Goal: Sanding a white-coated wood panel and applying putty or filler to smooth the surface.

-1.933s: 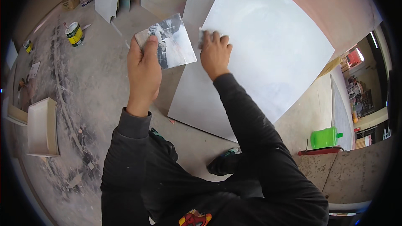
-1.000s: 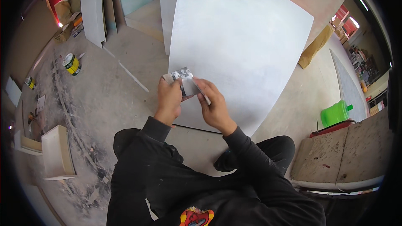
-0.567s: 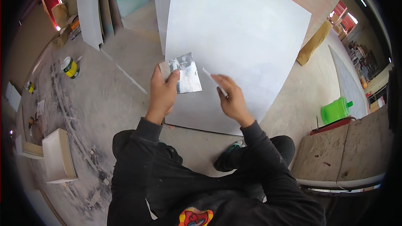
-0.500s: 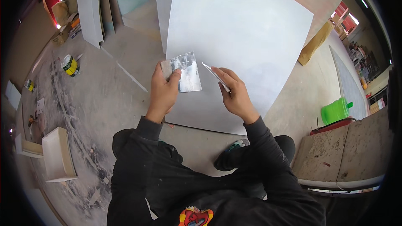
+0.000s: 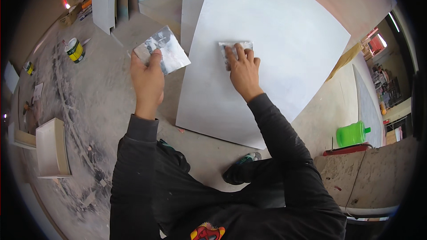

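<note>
My left hand (image 5: 148, 80) grips a square metal putty plate (image 5: 172, 55) by its near left corner, thumb on top. Grey and white smears cover part of its shiny face. My right hand (image 5: 245, 72) holds a flat putty scraper (image 5: 223, 50) against the large white panel (image 5: 289, 31), fingers spread over its back. The scraper's far edge and left side show beyond the fingers; its underside is hidden. The panel stands tilted in front of me, its lower edge near my shoes. The plate is held to the left of the panel, over the floor.
Two yellow-and-black cans (image 5: 74, 50) stand on the stained floor at left, near a shallow white tray-like box (image 5: 50, 149). Further boards (image 5: 103, 4) lean at the back left. On the right, a green plastic jug (image 5: 351, 134) sits beyond a worn brown surface (image 5: 373, 173).
My right hand has moved up and forward, laying the scraper on the panel. My left hand has drawn the plate away to the left. The view has shifted slightly.
</note>
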The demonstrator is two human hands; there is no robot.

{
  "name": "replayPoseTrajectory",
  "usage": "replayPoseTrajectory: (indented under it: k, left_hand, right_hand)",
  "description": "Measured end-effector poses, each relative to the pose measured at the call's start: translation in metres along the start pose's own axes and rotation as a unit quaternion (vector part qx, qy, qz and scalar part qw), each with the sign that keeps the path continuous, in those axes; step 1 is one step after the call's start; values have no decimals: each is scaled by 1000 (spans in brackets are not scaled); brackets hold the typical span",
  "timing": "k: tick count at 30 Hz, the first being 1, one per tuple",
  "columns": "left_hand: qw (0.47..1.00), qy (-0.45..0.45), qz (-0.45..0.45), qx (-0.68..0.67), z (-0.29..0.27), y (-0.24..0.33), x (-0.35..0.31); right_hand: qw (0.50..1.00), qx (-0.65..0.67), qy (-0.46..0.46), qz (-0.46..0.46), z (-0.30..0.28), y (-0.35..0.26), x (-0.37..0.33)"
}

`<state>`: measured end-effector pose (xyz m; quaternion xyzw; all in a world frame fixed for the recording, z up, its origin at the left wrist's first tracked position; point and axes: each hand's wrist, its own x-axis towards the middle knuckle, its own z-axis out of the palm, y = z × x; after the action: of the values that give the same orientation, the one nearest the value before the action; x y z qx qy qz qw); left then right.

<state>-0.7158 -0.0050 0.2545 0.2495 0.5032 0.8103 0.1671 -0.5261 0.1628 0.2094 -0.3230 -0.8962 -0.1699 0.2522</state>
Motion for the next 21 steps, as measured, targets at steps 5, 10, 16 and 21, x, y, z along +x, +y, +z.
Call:
replayPoseTrajectory:
  k: [5,10,16,21]
  left_hand:
    - [1000,-6,-4,17,2,6,-4]
    - [1000,-2,-18,24,3,10,-5]
    - [999,-29,-23,12,0,10,-5]
    - [999,-20,-28,-3,0,9,-8]
  right_hand:
    - [999,-22,10,30,14,-2,23]
    - [998,-37,-6,46,27,-11,11]
    - [997,-61,-46,-15,46,-27,-49]
    - [997,-34,-72,-3,25,-29,-47]
